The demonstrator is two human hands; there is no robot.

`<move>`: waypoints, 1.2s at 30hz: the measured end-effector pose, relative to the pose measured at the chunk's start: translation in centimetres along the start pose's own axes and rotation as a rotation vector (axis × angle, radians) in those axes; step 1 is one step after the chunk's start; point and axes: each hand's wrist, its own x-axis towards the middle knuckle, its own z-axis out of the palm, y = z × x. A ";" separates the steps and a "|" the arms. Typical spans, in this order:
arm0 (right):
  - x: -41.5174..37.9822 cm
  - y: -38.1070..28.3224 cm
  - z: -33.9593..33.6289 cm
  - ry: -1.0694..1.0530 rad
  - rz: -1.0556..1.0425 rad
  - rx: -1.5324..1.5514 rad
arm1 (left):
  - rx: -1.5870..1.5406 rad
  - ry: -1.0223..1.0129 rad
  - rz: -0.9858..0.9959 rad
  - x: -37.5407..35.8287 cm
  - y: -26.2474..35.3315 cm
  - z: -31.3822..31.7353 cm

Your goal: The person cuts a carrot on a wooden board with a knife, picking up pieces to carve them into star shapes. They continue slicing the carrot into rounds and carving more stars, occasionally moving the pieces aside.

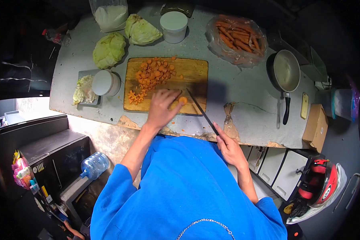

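While the left hand rests on the near edge of a wooden cutting board, its fingertips close together on a round carrot piece, which sits at the tip of the fingers toward the knife. The right hand is wrapped shut around the handle of a dark knife, whose blade angles up onto the board just right of the carrot piece. A heap of chopped carrot lies farther back on the board.
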 end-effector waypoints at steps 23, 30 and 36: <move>-1.7 -0.8 1.7 -0.057 0.055 0.028 | -0.035 0.028 -0.173 -1.2 -0.8 2.5; -2.1 -0.9 2.6 -0.008 0.028 -0.001 | -0.032 0.016 -0.107 -1.0 -1.3 2.0; -2.4 -1.4 3.3 0.030 0.019 0.022 | -0.115 -0.025 -0.172 -1.3 -2.1 2.2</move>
